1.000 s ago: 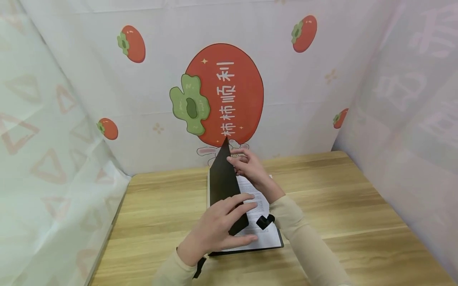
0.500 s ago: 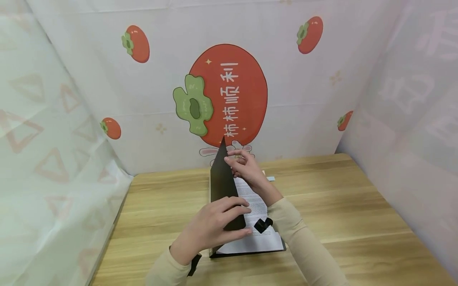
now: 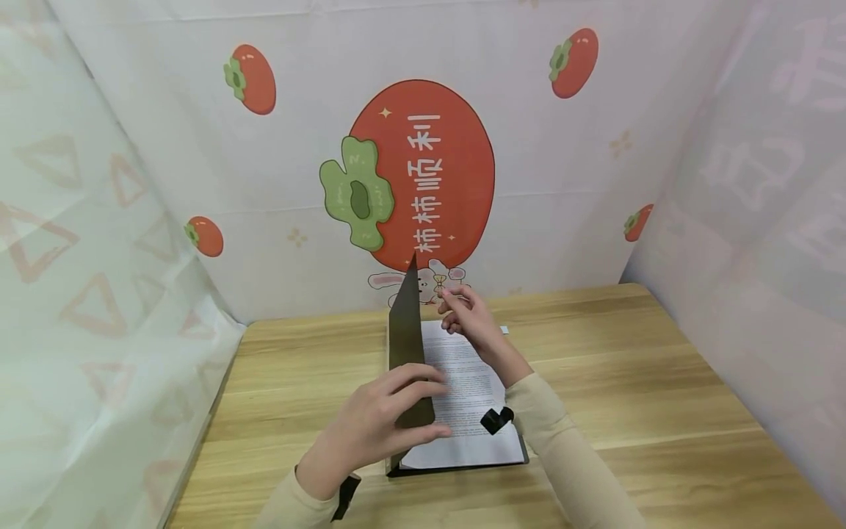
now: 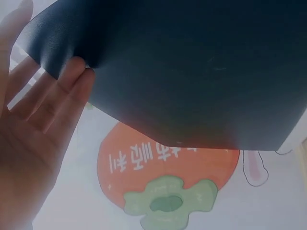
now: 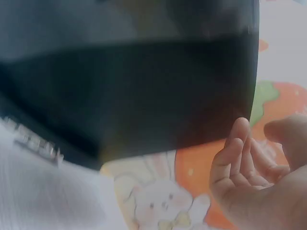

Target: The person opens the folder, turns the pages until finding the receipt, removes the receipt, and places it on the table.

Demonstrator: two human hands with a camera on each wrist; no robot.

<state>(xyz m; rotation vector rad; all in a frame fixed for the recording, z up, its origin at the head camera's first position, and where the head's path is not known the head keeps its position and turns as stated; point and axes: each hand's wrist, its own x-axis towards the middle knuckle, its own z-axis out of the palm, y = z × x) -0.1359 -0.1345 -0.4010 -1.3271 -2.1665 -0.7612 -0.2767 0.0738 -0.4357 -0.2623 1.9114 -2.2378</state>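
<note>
A black file folder lies on the table with its cover (image 3: 406,330) standing steeply on the left side. Inside, printed sheets (image 3: 465,389) lie flat, and the right wrist view shows a metal clip (image 5: 37,146) at their edge. My left hand (image 3: 370,419) is at the near corner of the cover, its spread fingers reaching past the edge. In the left wrist view two fingertips (image 4: 79,74) touch the cover's outer face, while other fingers are partly hidden behind it. My right hand (image 3: 472,319), loosely bent and holding nothing, hovers above the sheets' far end, right of the cover.
A small pale blue tab (image 3: 504,330) sticks out at the folder's far right. The wooden table (image 3: 634,411) reaches to a white cloth backdrop (image 3: 542,169) printed with persimmons and a rabbit. More cloth hangs along both sides.
The cover has swung left together with my left hand, uncovering more of the printed sheets. My right hand has come off the cover's far edge and moved slightly right.
</note>
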